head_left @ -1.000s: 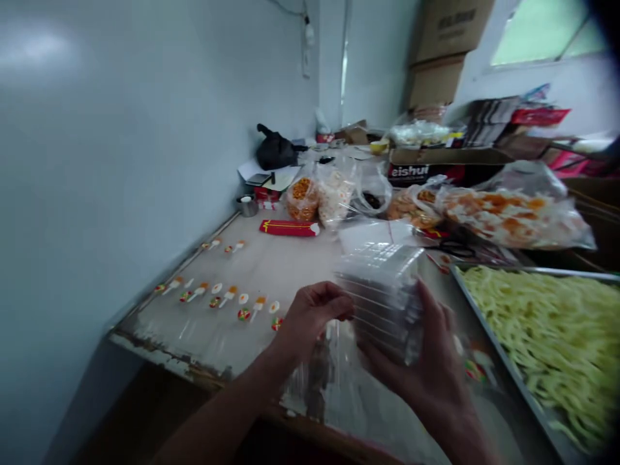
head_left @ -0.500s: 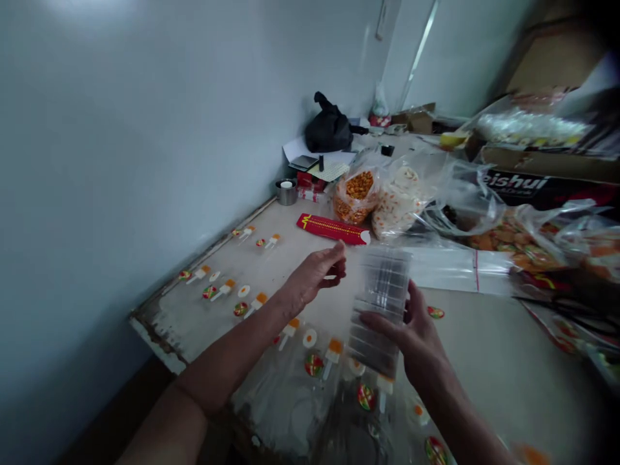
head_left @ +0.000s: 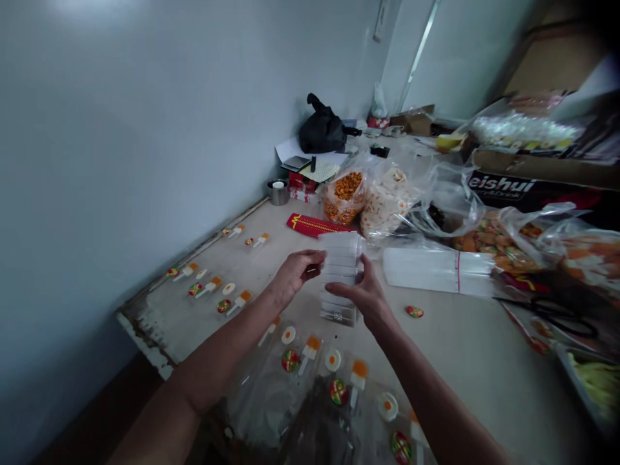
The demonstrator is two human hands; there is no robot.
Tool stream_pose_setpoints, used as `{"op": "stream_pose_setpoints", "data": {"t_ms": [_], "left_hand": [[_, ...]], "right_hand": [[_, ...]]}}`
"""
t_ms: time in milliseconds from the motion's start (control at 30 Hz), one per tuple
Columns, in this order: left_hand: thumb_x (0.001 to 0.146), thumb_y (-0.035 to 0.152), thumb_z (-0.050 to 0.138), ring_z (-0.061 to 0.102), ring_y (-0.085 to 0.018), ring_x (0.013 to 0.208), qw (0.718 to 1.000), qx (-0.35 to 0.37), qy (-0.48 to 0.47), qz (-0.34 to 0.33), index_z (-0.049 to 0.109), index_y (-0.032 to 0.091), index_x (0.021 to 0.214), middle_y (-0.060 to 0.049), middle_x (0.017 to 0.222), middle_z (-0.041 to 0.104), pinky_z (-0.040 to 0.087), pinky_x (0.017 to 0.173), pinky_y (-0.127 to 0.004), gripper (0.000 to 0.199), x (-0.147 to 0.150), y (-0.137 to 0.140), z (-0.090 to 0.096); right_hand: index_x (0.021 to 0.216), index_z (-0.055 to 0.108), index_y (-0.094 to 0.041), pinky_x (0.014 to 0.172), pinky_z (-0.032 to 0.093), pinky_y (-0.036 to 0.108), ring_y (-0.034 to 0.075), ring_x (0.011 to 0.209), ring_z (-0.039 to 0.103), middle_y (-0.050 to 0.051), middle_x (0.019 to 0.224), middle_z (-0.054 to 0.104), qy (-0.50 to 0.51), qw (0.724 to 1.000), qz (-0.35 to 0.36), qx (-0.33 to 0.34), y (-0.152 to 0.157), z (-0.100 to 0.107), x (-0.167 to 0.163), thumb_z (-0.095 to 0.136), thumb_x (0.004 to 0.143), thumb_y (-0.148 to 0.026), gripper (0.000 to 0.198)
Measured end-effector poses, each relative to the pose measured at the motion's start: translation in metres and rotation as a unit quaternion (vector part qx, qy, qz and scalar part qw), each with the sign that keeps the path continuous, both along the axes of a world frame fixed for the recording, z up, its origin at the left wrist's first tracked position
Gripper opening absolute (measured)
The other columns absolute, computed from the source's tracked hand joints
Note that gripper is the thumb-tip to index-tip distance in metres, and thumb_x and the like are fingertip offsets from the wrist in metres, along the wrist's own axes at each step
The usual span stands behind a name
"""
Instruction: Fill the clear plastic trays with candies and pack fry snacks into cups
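Note:
Over the table is a clear ribbed plastic tray [head_left: 341,261], perhaps several stacked. My right hand [head_left: 365,294] grips its right side, with the thumb across the ribbed face. My left hand [head_left: 303,268] has its curled fingers at the left edge and appears to pinch it; the fingertips are partly hidden. Beneath my arms, rows of small pieces lie on clear plastic film: fried-egg shapes [head_left: 333,360], round red-and-green pieces [head_left: 338,391] and orange-and-white brush shapes [head_left: 359,374]. Behind the tray lies a red card strip [head_left: 310,225] with yellow print, partly covered.
Bags of orange pieces [head_left: 346,194] and white pieces [head_left: 387,203] stand at the back. On the right lie clear plastic sleeves [head_left: 421,270], black-handled scissors [head_left: 564,316], a wrapped piece [head_left: 414,312] and a tray of pale pieces [head_left: 598,387]. A wall [head_left: 145,129] borders the left.
The tray has turned and moved left and slightly up in my right hand. My left hand has come to its left edge. The view has shifted slightly right.

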State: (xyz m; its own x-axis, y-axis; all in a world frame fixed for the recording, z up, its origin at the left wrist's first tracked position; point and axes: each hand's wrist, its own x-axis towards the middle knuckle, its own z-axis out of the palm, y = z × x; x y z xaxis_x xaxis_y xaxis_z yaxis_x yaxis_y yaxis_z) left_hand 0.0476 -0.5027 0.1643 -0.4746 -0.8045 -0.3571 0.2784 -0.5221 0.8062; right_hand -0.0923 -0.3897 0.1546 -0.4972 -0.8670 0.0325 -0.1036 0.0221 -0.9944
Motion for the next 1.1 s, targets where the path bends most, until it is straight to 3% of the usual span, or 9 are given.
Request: {"op": "stream_pose_setpoints", "data": {"t_ms": [100,233,433,833,1033,1100], "left_hand": [[0.052,0.027,0.096,0.059,-0.012,0.065,0.999,0.009,0.024,-0.025,0.069,0.014,0.075,-0.002,0.071,0.067,0.049,0.066,-0.026,0.038,-0.008,-0.009,-0.006],[0.055,0.028,0.096,0.056,-0.01,0.06,0.997,0.001,0.038,-0.063,0.068,0.012,0.075,0.0,0.067,0.064,0.046,0.062,-0.023,0.037,-0.013,-0.007,-0.011],[0.058,0.029,0.096,0.055,-0.008,0.061,0.993,-0.005,0.058,-0.106,0.07,0.012,0.075,-0.001,0.071,0.065,0.047,0.064,-0.022,0.036,-0.014,0.008,-0.012],[0.064,0.04,0.093,0.055,-0.01,0.065,0.991,-0.031,0.074,-0.106,0.072,0.011,0.081,-0.002,0.075,0.064,0.046,0.069,-0.025,0.04,-0.007,0.025,-0.005],[0.072,0.038,0.084,0.055,-0.01,0.068,0.986,-0.162,0.004,-0.03,0.07,0.013,0.079,-0.001,0.074,0.061,0.046,0.071,-0.024,0.029,-0.008,0.037,0.012],[0.076,0.035,0.08,0.051,-0.009,0.064,0.985,-0.171,0.002,0.007,0.065,0.015,0.074,0.001,0.069,0.057,0.045,0.067,-0.022,0.026,-0.006,0.031,0.015]], "right_hand": [[0.137,0.05,-0.023,0.081,0.056,0.041,0.027,0.091,0.068,0.006,0.107,0.072,-0.197,0.978,0.073,-0.015,0.0,-0.001,0.002,0.095,0.052,-0.036,0.097],[0.122,0.06,-0.022,0.078,0.055,0.036,0.024,0.088,0.068,0.004,0.105,0.074,-0.282,0.948,0.144,-0.037,0.005,-0.006,-0.006,0.091,0.058,-0.029,0.072],[0.121,0.062,-0.021,0.078,0.055,0.035,0.024,0.088,0.068,0.005,0.104,0.074,-0.31,0.937,0.16,-0.01,0.017,-0.013,-0.019,0.091,0.057,-0.026,0.07],[0.124,0.062,-0.022,0.078,0.055,0.035,0.023,0.083,0.068,0.004,0.099,0.075,-0.305,0.934,0.187,0.008,0.024,-0.014,-0.018,0.091,0.06,-0.027,0.071],[0.124,0.059,-0.024,0.082,0.056,0.035,0.024,0.094,0.067,0.003,0.11,0.073,-0.251,0.958,0.127,-0.053,0.018,-0.012,-0.004,0.093,0.054,-0.025,0.078],[0.122,0.06,-0.024,0.079,0.057,0.035,0.025,0.091,0.068,0.003,0.106,0.074,-0.263,0.958,0.097,-0.06,0.016,-0.009,0.001,0.091,0.055,-0.025,0.074]]}}
